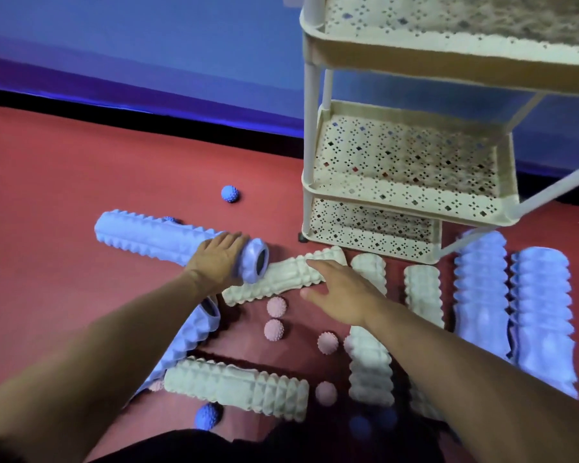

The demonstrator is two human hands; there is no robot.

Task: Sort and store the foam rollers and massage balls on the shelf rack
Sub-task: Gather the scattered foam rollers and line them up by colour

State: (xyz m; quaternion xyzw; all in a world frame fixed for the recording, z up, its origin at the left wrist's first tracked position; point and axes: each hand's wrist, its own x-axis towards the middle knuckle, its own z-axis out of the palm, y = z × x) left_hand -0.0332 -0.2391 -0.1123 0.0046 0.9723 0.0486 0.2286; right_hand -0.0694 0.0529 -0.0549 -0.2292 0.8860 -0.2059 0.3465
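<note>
The left hand (219,259) grips a long blue foam roller (154,237) near its open end, fingers curled over the ridged top; the roller lies across the red floor (64,168) with its hollow end pointing right, touching a cream roller (281,277) that lies slantwise below it. The right hand (340,292) is spread, fingers straight, hovering over or resting on that cream roller's right part; whether it touches cannot be told. The cream shelf rack (411,195) stands to the upper right, three perforated tiers showing, with nothing visible on them. Just in front of the rack's lowest tier lie two short cream rollers (423,292) side by side, and to their right two large blue rollers (512,302) lying parallel. Nearer the person lie another cream roller (238,387) crosswise, a second blue roller (188,345) partly under the left arm, and an upright-lying cream roller (370,369) beside the right forearm. Pink spiky massage balls (276,307) are scattered between these rollers. A blue massage ball (230,194) sits alone on the floor beyond the held roller, and another blue ball (208,416) lies at the bottom edge near the person's dark clothing
</note>
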